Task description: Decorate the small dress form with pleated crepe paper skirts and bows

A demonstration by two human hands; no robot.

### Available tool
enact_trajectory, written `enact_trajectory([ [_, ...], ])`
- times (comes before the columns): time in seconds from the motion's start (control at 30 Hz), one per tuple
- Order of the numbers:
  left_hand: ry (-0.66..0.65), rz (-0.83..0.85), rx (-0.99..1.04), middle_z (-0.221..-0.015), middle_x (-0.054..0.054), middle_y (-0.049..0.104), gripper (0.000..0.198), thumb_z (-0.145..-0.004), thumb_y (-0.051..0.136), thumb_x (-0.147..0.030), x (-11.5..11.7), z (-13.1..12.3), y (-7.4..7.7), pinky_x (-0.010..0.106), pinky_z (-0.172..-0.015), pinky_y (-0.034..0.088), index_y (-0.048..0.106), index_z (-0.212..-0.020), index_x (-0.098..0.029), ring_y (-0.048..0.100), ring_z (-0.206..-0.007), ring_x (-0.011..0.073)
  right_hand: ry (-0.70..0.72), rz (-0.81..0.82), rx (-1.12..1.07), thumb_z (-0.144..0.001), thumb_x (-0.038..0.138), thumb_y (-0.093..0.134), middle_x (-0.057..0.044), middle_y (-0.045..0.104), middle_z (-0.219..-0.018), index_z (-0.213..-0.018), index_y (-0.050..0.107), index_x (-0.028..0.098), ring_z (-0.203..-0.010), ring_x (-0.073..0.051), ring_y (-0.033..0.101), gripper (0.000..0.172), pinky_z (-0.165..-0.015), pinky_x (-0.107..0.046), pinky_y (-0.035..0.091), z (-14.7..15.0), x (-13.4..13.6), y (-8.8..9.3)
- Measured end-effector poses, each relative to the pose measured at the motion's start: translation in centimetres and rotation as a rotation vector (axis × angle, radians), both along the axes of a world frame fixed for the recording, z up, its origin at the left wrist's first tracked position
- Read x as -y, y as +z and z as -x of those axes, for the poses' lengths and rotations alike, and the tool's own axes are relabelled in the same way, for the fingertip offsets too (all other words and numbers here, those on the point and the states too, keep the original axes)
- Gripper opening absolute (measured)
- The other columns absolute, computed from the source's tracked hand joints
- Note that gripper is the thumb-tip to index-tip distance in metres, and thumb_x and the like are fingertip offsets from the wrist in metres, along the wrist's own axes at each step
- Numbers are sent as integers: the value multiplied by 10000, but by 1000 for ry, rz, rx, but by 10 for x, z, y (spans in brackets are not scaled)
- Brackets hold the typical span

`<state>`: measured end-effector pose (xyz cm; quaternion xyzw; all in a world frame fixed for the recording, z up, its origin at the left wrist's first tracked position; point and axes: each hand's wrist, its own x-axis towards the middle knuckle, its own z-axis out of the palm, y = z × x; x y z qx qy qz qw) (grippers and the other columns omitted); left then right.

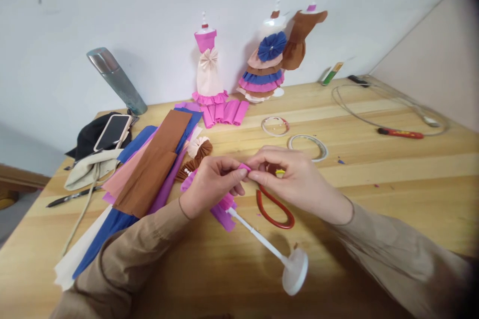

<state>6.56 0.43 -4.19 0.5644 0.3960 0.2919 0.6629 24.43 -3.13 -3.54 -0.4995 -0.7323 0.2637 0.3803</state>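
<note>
My left hand (212, 183) and my right hand (295, 179) meet at the centre of the view. Between their fingertips they pinch a small folded scrap of magenta crepe paper (245, 167). Below them a small white dress form lies tipped on the table, its white pole (258, 235) and round base (295, 271) pointing toward me. Magenta paper (224, 212) covers its upper part, partly hidden under my left hand. Red-handled scissors (277, 223) lie beneath my right hand, their blades mostly hidden. Brown and cream pleated paper rosettes (200, 147) rest beyond my left hand.
Layered crepe paper strips (149, 169) lie at left, near a phone (113, 132), pen (71, 197) and tilted flask (118, 79). Three dressed forms, one with a blue flower (272, 46), stand by the wall. Tape rolls (325, 152), a cable (337, 104) and a red cutter (402, 133) lie right.
</note>
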Motion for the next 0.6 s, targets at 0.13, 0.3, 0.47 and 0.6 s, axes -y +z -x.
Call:
enact_trajectory([
  [0.13,-23,41,-8,-512,34,662,205,-731,733,-286,1,0,2,177,-468,479,709,-742,-82,587,-438,89,-38,120,-162,-798,218,627,-4,633,-624,-669,655,179,-579,-122,544,138,-554,-263,401,2,-3,-5],
  [0.3,-30,85,16,-530,34,669,247,-675,779,-283,-4,1,1,186,-478,492,719,-802,-80,609,-458,103,-32,463,-580,-722,362,744,20,582,-566,-666,639,160,-487,-73,445,234,-472,-225,324,-1,-10,-8],
  [0.47,14,25,64,-619,36,684,211,-707,752,-257,-5,2,-1,196,-495,496,716,-821,-82,615,-486,98,17,691,-840,-665,337,814,28,556,-550,-669,659,134,-467,-39,401,256,-443,-193,253,-4,-13,-9],
  [0.6,-20,-9,157,-571,-8,631,321,-753,739,-263,-5,4,-5,190,-504,468,721,-1037,-115,577,-496,83,147,886,-956,-633,305,849,38,526,-541,-658,657,130,-455,-28,372,261,-419,-176,233,-2,-12,-11],
])
